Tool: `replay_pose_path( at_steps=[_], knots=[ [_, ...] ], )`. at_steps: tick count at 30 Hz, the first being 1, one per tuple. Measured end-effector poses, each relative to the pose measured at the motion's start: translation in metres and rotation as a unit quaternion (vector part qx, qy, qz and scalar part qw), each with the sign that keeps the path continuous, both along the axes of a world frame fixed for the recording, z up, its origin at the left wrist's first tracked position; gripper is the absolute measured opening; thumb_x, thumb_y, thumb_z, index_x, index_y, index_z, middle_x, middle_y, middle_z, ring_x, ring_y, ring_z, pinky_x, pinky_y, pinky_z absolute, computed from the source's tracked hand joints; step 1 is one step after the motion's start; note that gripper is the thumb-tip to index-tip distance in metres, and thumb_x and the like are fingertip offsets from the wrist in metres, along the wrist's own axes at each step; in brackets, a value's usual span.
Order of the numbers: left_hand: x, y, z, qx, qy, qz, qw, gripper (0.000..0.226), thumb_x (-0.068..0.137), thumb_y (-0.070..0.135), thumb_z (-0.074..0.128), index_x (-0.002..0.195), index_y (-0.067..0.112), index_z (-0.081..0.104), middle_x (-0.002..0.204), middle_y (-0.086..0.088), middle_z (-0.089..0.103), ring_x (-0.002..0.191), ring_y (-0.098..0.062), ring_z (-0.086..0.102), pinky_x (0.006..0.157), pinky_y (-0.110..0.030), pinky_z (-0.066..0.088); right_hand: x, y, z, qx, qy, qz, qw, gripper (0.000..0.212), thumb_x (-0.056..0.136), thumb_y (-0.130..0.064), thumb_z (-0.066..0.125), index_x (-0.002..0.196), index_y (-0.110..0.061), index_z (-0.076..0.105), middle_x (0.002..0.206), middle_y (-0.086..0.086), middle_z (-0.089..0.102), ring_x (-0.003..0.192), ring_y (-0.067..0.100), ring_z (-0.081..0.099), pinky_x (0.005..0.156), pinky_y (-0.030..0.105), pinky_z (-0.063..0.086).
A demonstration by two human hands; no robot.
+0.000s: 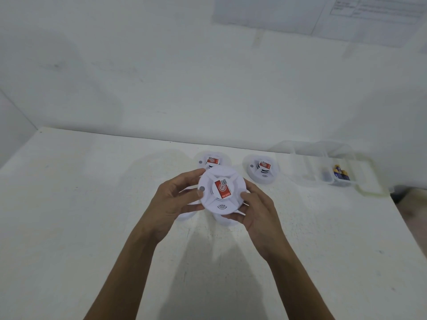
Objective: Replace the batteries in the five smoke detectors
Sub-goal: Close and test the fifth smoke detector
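Round white plastic smoke detector with red label [221,191]: raised off white surface [92,215], clasped at its rim between left hand [172,199] and right hand [255,210], seemingly for twisting open; clear plastic battery box [328,167] beyond right hand

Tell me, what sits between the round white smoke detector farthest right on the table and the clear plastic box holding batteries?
Nothing: the head view shows only bare white table between that detector and the box.
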State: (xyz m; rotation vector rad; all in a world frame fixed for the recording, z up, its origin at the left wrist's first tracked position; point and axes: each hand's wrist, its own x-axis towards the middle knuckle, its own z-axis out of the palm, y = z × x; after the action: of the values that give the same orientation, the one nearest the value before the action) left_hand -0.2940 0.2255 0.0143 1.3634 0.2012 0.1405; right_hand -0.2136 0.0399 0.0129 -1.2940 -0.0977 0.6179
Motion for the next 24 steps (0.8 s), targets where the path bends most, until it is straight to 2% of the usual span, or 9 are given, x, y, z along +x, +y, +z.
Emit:
replay_pose_path(
  at_steps=[5, 14, 20, 24],
  knots=[
    [0.0006, 0.0008, -0.0006, -0.003, -0.002, 0.001, 1.000, 0.041, 0.081, 0.037, 0.073, 0.121, 0.035, 0.065, 0.120, 0.007, 0.068, 0.107, -0.015, 0.066, 0.074, -0.024, 0.056, 0.0000, 0.0007, 0.0009, -0.007, -0.014, -0.009, 1.000, 0.020, 0.096, -0.015, 0.045, 0.107, -0.024, 0.058, 0.108, 0.000, 0.068, 0.099, 0.023, 0.068, 0.079, 0.033, 0.058],
    [-0.0001, 0.0000, 0.0012, -0.009, 0.000, 0.002, 1.000, 0.044, 0.077, 0.042, 0.075, 0.120, 0.035, 0.065, 0.120, 0.006, 0.068, 0.108, -0.016, 0.066, 0.075, -0.026, 0.056, 0.0003, 0.0009, 0.0023, -0.003, -0.016, -0.004, 1.000, 0.020, 0.096, -0.015, 0.045, 0.108, -0.024, 0.059, 0.107, 0.000, 0.068, 0.098, 0.023, 0.068, 0.077, 0.032, 0.059],
    [-0.0004, -0.0007, 0.0026, -0.003, 0.003, 0.008, 1.000, 0.040, 0.078, 0.038, 0.073, 0.117, 0.037, 0.066, 0.119, 0.007, 0.069, 0.107, -0.016, 0.066, 0.074, -0.026, 0.057, 0.0000, 0.0009, 0.0010, 0.002, -0.024, 0.000, 1.000, 0.021, 0.097, -0.014, 0.044, 0.106, -0.024, 0.060, 0.099, -0.007, 0.072, 0.092, 0.018, 0.071, 0.070, 0.028, 0.058],
    [-0.0009, -0.0008, 0.0039, -0.004, 0.004, 0.007, 1.000, 0.039, 0.079, 0.036, 0.072, 0.117, 0.037, 0.067, 0.120, 0.006, 0.069, 0.107, -0.017, 0.066, 0.075, -0.026, 0.057, 0.0008, 0.0016, 0.0001, -0.007, -0.027, -0.007, 1.000, 0.021, 0.096, -0.014, 0.046, 0.107, -0.024, 0.061, 0.102, -0.003, 0.072, 0.094, 0.021, 0.070, 0.073, 0.031, 0.059]
  ],
)
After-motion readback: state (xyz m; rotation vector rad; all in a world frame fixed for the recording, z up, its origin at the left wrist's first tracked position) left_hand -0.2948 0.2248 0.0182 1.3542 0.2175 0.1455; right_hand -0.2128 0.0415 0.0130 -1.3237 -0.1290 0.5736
